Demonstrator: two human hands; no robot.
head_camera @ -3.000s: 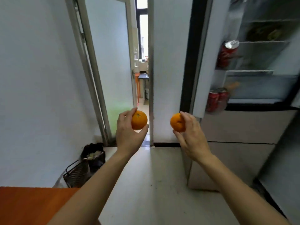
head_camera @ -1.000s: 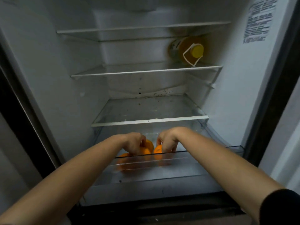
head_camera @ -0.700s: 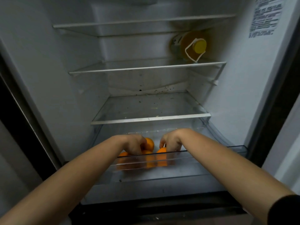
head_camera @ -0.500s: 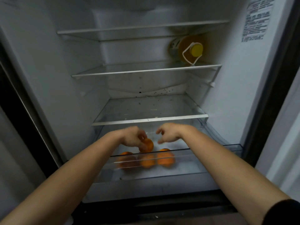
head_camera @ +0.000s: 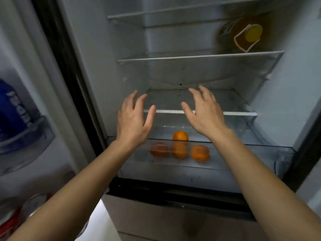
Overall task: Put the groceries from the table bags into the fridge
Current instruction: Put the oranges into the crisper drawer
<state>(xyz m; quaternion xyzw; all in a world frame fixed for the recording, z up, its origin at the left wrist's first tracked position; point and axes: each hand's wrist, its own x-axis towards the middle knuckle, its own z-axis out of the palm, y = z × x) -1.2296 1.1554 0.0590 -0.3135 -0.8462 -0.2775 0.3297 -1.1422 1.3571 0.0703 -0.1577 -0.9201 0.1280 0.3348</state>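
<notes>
Both hands are raised in front of the open fridge [head_camera: 107, 66] and hold nothing. The left hand [head_camera: 133, 119] has its fingers straight and spread, with the back of the hand toward the camera. The right hand [head_camera: 205, 115] is the same, with spread fingers slightly bent at the tips. The 2 hands are apart and touch neither each other nor any object. Behind them, at about the level of the fingers, runs the white front edge of a glass shelf [head_camera: 239, 113]. Below the hands, in the gap between the 2 wrists, lies the clear drawer [head_camera: 251, 145] at the bottom of the fridge compartment, and the oranges [head_camera: 180, 136] are inside it. 1 orange shows above the drawer rim, lower than both palms and nearer to the right wrist. Through the clear front, 3 more orange shapes stand in a row just under it. Whether the middle shape is a separate fruit or the lower part of the upper one, I cannot tell. High above the right hand and to its right, a bottle [head_camera: 243, 37] with a yellow cap lies on an upper shelf. Well to the left of the left hand, a blue carton [head_camera: 12, 108] stands in the door bin, blurred.
</notes>
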